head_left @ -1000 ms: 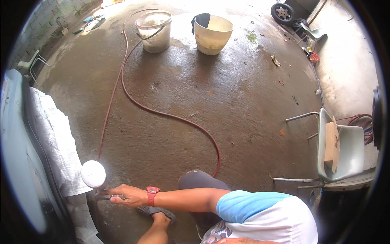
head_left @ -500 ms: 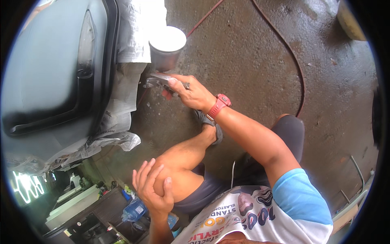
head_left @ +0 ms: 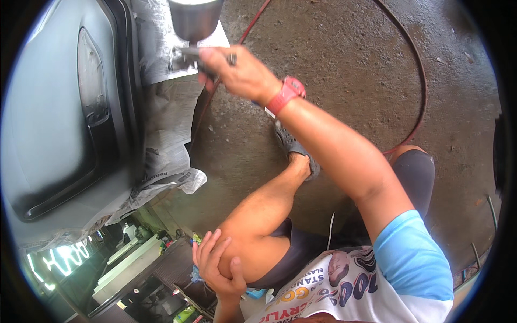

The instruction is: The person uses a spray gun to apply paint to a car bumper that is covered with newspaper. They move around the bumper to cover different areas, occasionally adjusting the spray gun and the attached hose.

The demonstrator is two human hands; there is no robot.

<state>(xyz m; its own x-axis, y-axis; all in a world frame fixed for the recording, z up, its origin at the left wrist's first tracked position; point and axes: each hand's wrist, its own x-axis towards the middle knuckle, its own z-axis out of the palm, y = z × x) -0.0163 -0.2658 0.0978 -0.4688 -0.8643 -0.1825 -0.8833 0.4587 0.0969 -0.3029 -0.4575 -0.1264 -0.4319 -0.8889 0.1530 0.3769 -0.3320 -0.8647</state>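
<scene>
So the hands are doing two different things here: the right hand [head_left: 242, 70] is wrapped around a grey metal spray gun [head_left: 188, 53], though it's too blurry to tell if a finger's on the trigger, and the left hand [head_left: 221, 266] is holding nothing, just laid with fingers spread over the bare left knee [head_left: 245, 245]. The gun's up near the top edge, with a round dark-grey cup [head_left: 196, 21] on top that gets cut off by the frame. Right behind it are creased sheets of printed newspaper [head_left: 167, 129], hanging along the black edge of a smooth, rounded blue-grey panel [head_left: 48, 124] over on the left; can't tell if the gun touches the paper. There's a chunky red plastic wristwatch [head_left: 285, 97] on the right wrist, and a thin dark-red hose [head_left: 419, 102] curving across the rough brown floor [head_left: 350, 70]
</scene>
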